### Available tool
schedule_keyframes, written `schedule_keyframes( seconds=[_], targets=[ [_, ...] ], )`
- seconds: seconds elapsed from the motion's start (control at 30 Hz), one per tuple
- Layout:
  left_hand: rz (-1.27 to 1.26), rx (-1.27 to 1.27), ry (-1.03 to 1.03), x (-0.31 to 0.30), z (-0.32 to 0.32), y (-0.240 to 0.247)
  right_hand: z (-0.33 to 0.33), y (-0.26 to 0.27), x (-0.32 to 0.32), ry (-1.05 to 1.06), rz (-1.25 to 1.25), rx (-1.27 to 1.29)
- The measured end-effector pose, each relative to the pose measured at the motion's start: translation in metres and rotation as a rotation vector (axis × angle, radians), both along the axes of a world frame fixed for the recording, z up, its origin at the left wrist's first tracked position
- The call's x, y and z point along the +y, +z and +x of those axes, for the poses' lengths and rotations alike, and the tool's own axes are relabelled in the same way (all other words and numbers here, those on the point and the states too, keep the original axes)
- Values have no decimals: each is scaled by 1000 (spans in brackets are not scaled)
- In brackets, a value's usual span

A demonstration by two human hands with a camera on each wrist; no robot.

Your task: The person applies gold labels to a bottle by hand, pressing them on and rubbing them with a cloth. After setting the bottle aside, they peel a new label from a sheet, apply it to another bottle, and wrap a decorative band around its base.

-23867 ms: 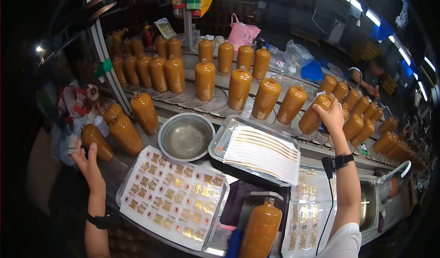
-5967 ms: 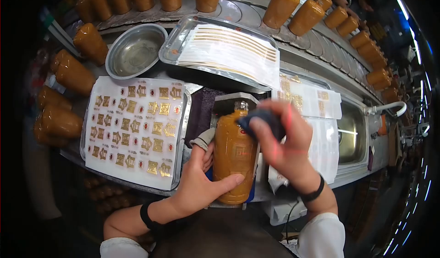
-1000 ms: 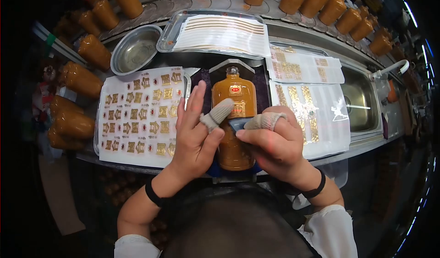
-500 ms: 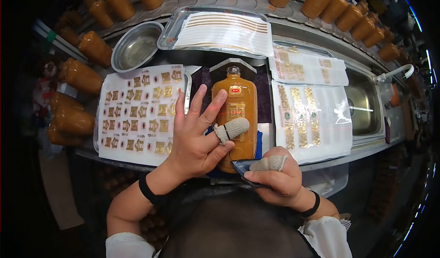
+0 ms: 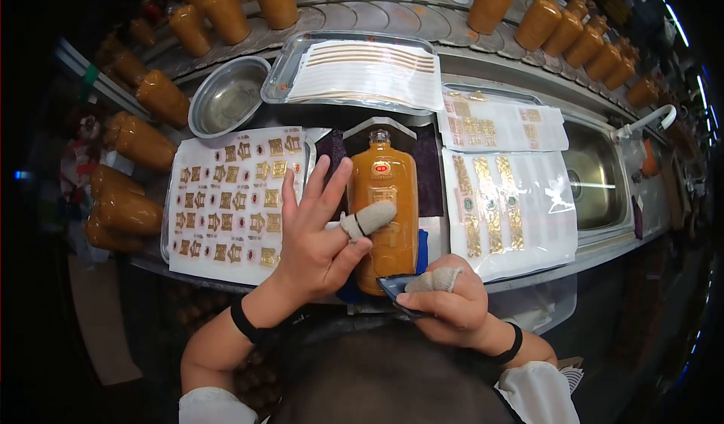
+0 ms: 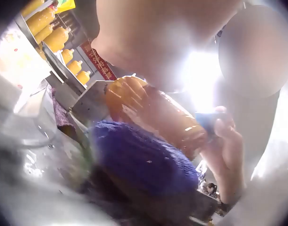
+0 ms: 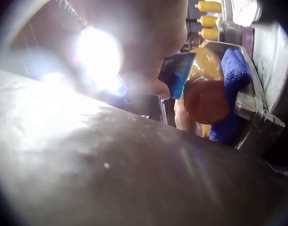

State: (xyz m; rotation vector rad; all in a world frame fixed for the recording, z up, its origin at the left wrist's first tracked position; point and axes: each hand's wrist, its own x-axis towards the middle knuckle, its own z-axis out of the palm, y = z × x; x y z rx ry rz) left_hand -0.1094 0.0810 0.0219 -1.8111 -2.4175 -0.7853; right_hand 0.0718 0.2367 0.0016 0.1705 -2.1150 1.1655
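an amber bottle (image 5: 383, 175) lies face up at the centre on a blue cloth (image 5: 424, 249), neck to the far side. the left hand (image 5: 311, 244), fingers spread, extends one sleeved finger (image 5: 373, 219) over the bottle's front; whether it touches cannot be told. the right hand (image 5: 454, 305), apart from the left, pinches a dark blue flat piece (image 5: 394, 284) at the bottle's near end. to the left lies a decal sheet (image 5: 226, 270); to the right, a gold-strip sheet (image 5: 543, 252); at far left, a metal bowl (image 5: 207, 121).
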Motion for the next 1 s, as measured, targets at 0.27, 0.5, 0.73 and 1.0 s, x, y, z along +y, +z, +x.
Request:
schedule_keyframes(
  seconds=[0.27,0.5,0.73,1.0],
  targets=[
    [19,-130,53,2,-19,-16,1,1,0,7,-2,-15],
    [129,-68,75,-7,-8,0,2,1,-2,8,1,-29],
    [48,2,-12,25,-36,-2,1,5,-1,12,21,-51],
    [113,52,-1,35,-31,3,3,13,3,-48,-46,-122]
  ],
)
